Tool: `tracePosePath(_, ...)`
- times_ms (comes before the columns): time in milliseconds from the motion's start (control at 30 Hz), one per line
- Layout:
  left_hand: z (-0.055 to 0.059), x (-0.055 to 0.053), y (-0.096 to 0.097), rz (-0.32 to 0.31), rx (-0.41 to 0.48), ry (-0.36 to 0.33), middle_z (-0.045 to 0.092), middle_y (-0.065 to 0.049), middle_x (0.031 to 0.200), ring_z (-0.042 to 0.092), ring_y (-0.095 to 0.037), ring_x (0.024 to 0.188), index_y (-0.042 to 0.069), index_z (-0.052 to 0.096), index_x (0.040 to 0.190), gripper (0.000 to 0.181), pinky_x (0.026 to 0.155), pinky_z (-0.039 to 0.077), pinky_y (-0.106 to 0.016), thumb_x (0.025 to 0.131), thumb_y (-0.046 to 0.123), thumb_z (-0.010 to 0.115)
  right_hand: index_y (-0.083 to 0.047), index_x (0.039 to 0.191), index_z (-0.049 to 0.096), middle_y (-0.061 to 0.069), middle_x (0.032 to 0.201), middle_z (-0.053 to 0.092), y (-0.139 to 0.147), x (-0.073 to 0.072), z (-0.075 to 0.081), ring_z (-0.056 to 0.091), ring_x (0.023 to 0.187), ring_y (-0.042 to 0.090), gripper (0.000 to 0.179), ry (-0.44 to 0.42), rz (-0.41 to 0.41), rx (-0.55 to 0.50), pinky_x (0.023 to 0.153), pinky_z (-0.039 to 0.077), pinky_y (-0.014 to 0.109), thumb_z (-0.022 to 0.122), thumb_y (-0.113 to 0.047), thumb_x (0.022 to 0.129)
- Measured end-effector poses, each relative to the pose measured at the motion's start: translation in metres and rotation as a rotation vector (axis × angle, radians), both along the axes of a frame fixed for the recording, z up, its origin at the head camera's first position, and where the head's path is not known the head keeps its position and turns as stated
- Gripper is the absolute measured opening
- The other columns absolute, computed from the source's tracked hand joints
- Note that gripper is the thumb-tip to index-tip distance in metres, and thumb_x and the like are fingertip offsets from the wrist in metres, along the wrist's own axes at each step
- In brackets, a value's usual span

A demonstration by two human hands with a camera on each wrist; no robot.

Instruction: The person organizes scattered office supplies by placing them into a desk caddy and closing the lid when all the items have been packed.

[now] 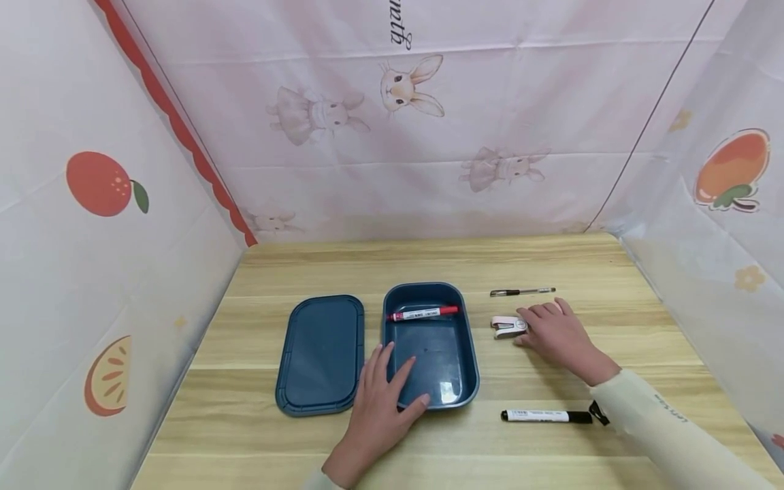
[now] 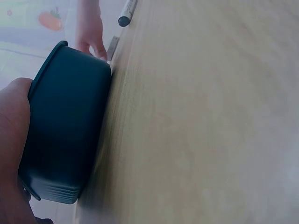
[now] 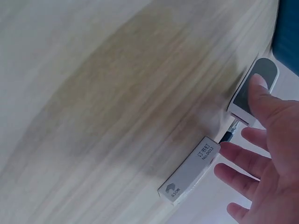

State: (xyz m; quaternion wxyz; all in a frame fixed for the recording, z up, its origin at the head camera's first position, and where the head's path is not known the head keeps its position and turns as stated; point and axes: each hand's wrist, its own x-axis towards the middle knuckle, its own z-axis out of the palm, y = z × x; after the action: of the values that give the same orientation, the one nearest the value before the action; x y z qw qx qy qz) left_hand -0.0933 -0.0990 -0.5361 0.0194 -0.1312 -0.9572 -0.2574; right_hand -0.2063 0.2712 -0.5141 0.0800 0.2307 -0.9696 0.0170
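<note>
"How are my hands?"

"Your right hand is loosely spread, thumb at the stapler toward its 9 o'clock; no firm grip shows. Your left hand is spread too, at the box's 7 o'clock edge, with no grip showing."

"How will the stapler handle?"

"It's on the table, at the box's 3 o'clock. Probably light, stiff, smooth; pinch its 3 o'clock end, without squeezing its arms together."

Table, wood-grained, bears lid and box side by side; right of these lie pen, stapler, carton, marker, clip
</note>
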Motion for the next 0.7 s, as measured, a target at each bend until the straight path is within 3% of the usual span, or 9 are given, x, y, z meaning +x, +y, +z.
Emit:
tracePosePath(333,-0.0007,0.0001,-0.0001,0.003,0.012,-0.019,0.012,-0.002,0.170,0.004,-0.029,0.157,0.033,0.048,0.153,0.068,0.122,0.016,-0.064,0.096,0.067,0.054,-0.004,0.127,0.068,0.014,0.121,0.072,0.0069,-0.0062,-0.0056,0.065,0.112,0.038,0.049,-0.020,0.058,-0.039,0.115,0.022,0.067,0.081,-0.029,0.088)
tracePosePath(700,0.0010,-0.0001,0.0000,0.006,0.018,-0.029,0.013,-0.002,0.170,0.004,-0.030,0.157,0.033,0.048,0.153,0.068,0.120,0.019,-0.066,0.095,0.069,0.053,-0.004,0.116,0.071,0.011,0.105,0.074,0.0020,-0.0084,-0.0051,0.066,0.101,0.033,0.040,0.010,0.091,-0.028,0.118,0.022,0.064,0.084,-0.026,0.085)
